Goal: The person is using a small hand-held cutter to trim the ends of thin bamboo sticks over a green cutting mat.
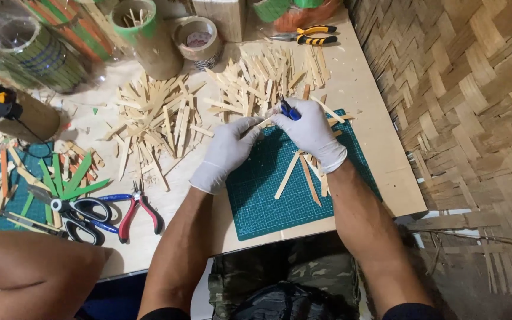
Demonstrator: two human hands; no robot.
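R hand (312,133), white-gloved, gripped small blue-handled cutter (290,111); L hand (227,151), gloved, pinched thin pale wooden stick (266,121) at cutter tip, above green gridded cutting mat (262,195); loose sticks (303,175) lay on mat.

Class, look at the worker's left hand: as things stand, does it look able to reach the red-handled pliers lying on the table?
Probably yes. The left hand is busy steadying a stick, but the red-handled pliers lie uncovered on the table to its lower left, beside the scissors, with nothing between them.
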